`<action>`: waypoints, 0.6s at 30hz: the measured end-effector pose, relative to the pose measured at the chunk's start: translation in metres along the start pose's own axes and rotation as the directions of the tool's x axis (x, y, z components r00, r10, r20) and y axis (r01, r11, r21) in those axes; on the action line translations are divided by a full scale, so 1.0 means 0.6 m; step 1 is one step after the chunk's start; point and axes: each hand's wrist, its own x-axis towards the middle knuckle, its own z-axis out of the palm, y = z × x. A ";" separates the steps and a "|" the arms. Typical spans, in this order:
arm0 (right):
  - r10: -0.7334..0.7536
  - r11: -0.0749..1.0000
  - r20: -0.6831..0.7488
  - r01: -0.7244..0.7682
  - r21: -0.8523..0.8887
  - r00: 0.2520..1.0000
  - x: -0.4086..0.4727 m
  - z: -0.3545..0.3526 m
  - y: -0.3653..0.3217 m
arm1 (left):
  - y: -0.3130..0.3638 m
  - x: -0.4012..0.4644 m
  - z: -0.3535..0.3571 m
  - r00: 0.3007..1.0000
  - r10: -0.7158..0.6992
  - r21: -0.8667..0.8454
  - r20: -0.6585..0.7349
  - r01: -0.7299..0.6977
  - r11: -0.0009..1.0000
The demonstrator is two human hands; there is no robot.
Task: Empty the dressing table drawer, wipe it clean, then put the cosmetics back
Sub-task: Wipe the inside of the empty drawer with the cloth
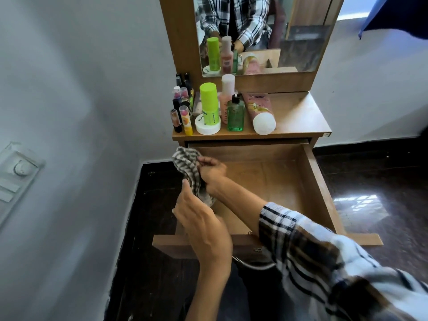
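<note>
Fingers of the right hand are curled around a crumpled grey-and-white checked cloth, which is held above the front left corner of the pulled-out brown wooden drawer. The cloth's lower end is pinched by the left hand, whose bare forearm is raised from the bottom of the view. The right arm, in a plaid sleeve, is stretched across the drawer front from the right. The drawer's bare floor is seen. On the dressing table top, the cosmetics are grouped at the left: a lime-green capped bottle, a round white jar, a clear green pump bottle and a pink tube laid flat.
</note>
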 end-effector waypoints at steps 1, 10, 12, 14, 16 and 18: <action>-0.033 0.999 -0.017 0.033 -0.005 0.999 0.009 0.005 -0.005 | -0.001 0.000 0.000 1.000 0.001 0.003 -0.001 -0.001 1.000; 0.117 0.828 0.064 -0.061 -0.557 0.991 -0.006 -0.024 -0.007 | 0.001 0.001 0.001 0.999 -0.015 0.040 0.030 0.013 0.999; 0.257 0.791 0.232 -0.066 -0.608 0.938 -0.035 -0.044 -0.002 | -0.001 0.003 0.001 0.998 -0.024 0.056 0.053 0.021 0.998; 0.305 0.792 0.366 -0.022 -0.610 0.879 -0.059 -0.063 0.007 | -0.002 0.003 0.003 0.998 -0.027 0.069 0.059 0.023 0.997; 0.201 0.806 0.397 0.079 -0.587 0.895 -0.068 -0.068 0.009 | -0.002 0.003 0.005 0.998 -0.028 0.087 0.058 0.023 0.996; 0.083 0.819 0.351 0.137 -0.558 0.933 -0.060 -0.055 -0.003 | -0.003 0.004 0.007 0.998 -0.023 0.103 0.062 0.017 0.995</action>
